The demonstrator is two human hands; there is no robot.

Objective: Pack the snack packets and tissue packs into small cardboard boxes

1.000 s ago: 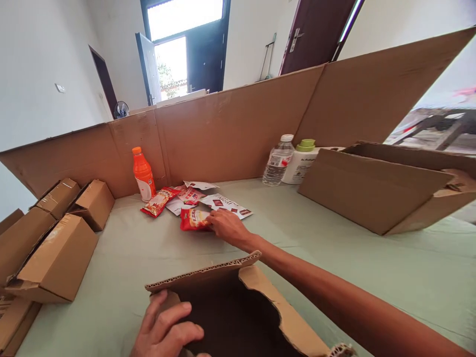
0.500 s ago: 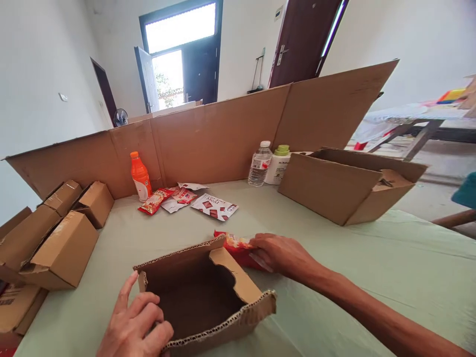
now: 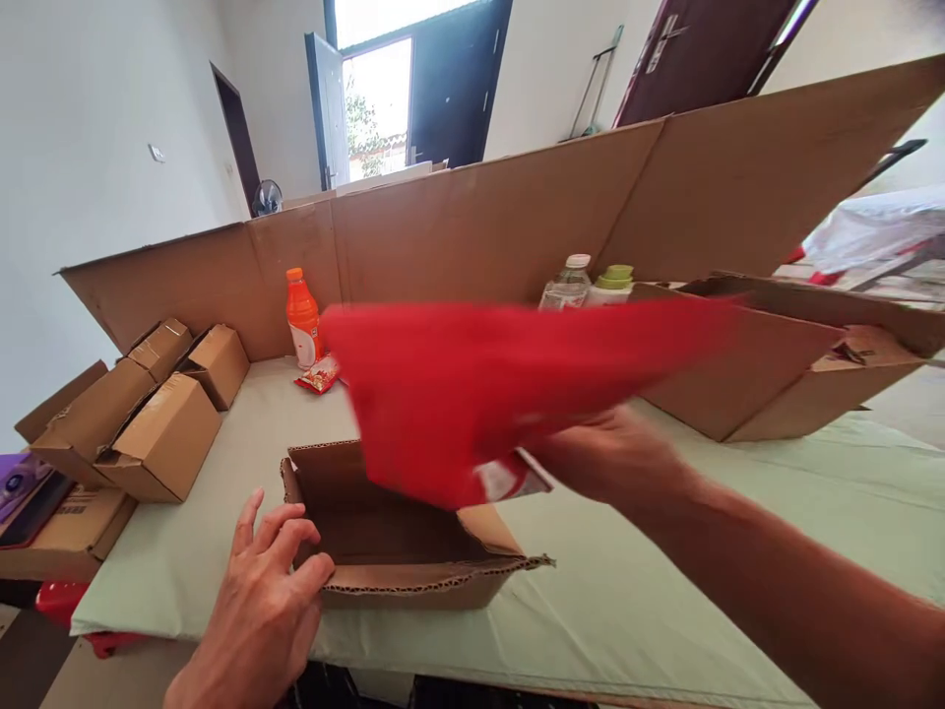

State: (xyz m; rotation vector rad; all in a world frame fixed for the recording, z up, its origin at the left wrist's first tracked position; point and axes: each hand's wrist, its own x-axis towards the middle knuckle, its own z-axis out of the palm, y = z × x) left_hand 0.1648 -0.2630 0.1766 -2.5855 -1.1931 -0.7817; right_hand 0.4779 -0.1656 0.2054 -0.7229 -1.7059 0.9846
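Observation:
My right hand (image 3: 598,453) grips a red snack packet (image 3: 472,384) by its near edge and holds it up over the cardboard box; the packet is blurred by motion. Below it the open cardboard box (image 3: 435,586) rests on the cloth-covered table, its inside dark and partly hidden by the packet. At the box's left end, my left hand (image 3: 270,571) has its fingers curled over the wall and its thumb at the near corner. Behind the raised packet, a small red snack packet (image 3: 319,374) lies by an orange drink bottle (image 3: 301,317).
Several small cardboard boxes (image 3: 166,433) are grouped at the left. A clear water bottle (image 3: 567,286) and a green-capped white container (image 3: 612,286) stand at the back. A larger open carton (image 3: 738,364) sits at right. A cardboard screen (image 3: 458,231) borders the table's far side.
My right hand has lifted the red snack packet off the table beside the box and brought it up over it. My left hand stays at the box's left end. The view has shifted.

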